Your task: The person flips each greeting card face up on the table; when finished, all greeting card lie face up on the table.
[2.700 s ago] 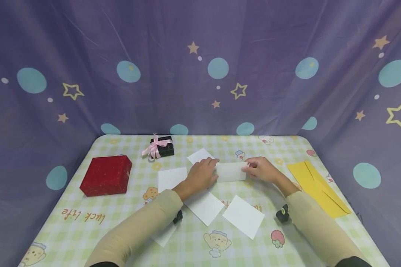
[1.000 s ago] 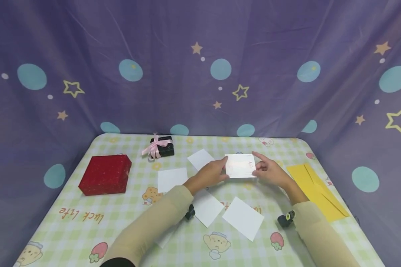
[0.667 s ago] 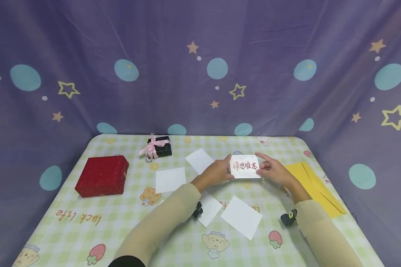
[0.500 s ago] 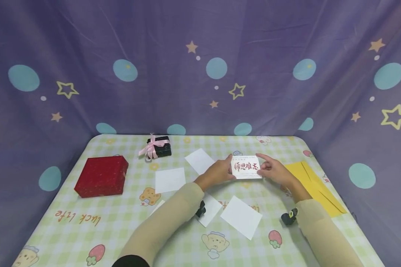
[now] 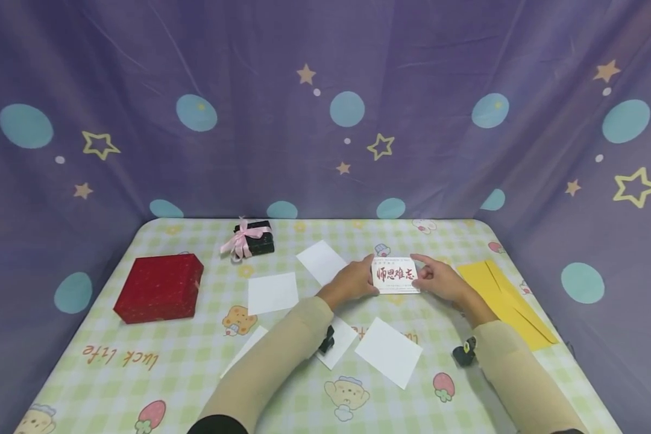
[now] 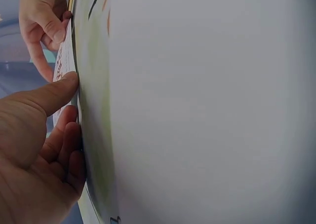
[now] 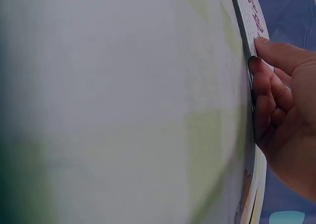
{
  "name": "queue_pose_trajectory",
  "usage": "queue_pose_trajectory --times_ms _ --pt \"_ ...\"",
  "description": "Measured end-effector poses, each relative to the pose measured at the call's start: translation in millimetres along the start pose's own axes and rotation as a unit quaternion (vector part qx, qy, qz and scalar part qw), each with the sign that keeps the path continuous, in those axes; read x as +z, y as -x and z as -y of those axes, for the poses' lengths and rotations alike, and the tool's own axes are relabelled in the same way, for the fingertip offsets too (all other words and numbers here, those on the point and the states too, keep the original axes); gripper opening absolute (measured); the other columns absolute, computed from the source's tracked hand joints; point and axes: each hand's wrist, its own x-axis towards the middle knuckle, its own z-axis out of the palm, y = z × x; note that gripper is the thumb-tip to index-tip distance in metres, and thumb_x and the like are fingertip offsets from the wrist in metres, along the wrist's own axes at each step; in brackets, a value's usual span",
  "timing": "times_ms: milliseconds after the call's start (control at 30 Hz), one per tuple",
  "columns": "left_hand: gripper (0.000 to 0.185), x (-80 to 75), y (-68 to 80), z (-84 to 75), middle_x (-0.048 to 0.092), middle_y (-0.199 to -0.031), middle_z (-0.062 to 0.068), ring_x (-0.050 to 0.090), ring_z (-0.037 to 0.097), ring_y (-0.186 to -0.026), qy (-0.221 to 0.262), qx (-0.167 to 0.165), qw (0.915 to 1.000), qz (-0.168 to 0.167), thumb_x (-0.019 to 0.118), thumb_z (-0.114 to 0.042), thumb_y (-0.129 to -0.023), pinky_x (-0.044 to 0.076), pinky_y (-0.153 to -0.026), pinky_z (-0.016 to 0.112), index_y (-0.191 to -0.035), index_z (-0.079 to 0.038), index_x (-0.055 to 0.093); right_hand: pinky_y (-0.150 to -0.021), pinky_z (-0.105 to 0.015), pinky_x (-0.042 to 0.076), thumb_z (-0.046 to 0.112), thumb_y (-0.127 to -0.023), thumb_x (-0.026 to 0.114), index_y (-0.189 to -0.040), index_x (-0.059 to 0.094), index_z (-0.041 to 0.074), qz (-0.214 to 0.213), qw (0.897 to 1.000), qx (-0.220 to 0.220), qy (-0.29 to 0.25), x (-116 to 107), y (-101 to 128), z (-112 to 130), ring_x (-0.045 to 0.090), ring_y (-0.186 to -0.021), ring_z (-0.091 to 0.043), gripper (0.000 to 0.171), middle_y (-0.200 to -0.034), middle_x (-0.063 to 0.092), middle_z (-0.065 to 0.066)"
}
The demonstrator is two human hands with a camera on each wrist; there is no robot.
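Note:
A small white card with red characters (image 5: pixel 395 275) is held between both hands just above the checked tablecloth (image 5: pixel 282 392). My left hand (image 5: pixel 352 281) pinches its left edge with thumb on top. My right hand (image 5: pixel 436 278) pinches its right edge. In the left wrist view the thumb (image 6: pixel 54 93) lies on the card (image 6: pixel 64 61) and the other hand (image 6: pixel 42 24) shows beyond it. In the right wrist view the card's edge (image 7: pixel 249 17) sits under my right thumb (image 7: pixel 281 54).
Several blank white cards (image 5: pixel 388 351) lie around my arms. A red box (image 5: pixel 158 288) sits at the left, a black box with pink ribbon (image 5: pixel 251 239) at the back. A yellow envelope (image 5: pixel 501 301) lies at the right. Purple curtain surrounds the table.
Both hands lifted the card off the table and turned it over, so the red characters now face up. It has since come slightly lower and towards me.

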Motion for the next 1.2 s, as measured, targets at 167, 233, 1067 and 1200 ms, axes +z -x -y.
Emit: queue_pose_trajectory --times_ms 167,233,1067,1200 --pt "0.102 -2.6 -0.4 -1.0 0.070 -0.091 -0.002 0.064 0.015 -0.083 -0.011 -0.027 0.9996 0.000 0.086 -0.034 -0.081 0.053 -0.089 0.031 -0.160 -0.007 0.027 -0.067 -0.024 0.046 0.011 -0.088 0.076 -0.153 0.044 0.008 -0.011 0.999 0.004 0.037 2.0 -1.7 4.4 0.055 -0.073 -0.015 0.073 -0.089 0.065 -0.006" --pt "0.101 -4.8 0.0 -1.9 0.073 -0.106 0.004 0.067 0.020 -0.096 -0.021 -0.038 0.9990 0.005 0.086 -0.038 -0.081 0.053 -0.095 0.036 -0.160 -0.010 0.029 -0.068 -0.024 0.046 0.012 -0.088 0.077 -0.152 0.045 0.008 -0.013 0.998 0.003 0.055 2.5 -2.9 4.8 0.055 -0.073 -0.015 0.072 -0.088 0.065 -0.005" --pt "0.084 -3.9 2.3 2.0 0.064 -0.140 0.008 0.064 0.027 -0.123 -0.103 -0.029 0.9936 0.036 0.069 -0.057 -0.091 0.053 -0.098 0.042 -0.157 -0.015 0.038 -0.080 -0.031 0.046 0.022 -0.096 0.068 -0.152 0.046 0.004 0.012 0.992 -0.003 0.126 -1.8 1.8 14.8 0.055 -0.082 -0.014 0.063 -0.094 0.065 -0.001" --pt "0.078 -8.0 5.7 3.2 0.066 -0.136 0.008 0.065 0.026 -0.120 -0.095 -0.021 0.9946 0.035 0.069 -0.056 -0.092 0.053 -0.098 0.042 -0.153 -0.015 0.042 -0.080 -0.031 0.048 0.021 -0.096 0.067 -0.149 0.048 0.001 0.016 0.988 -0.050 0.143 -5.7 8.3 18.0 0.057 -0.083 -0.013 0.060 -0.098 0.067 -0.003"
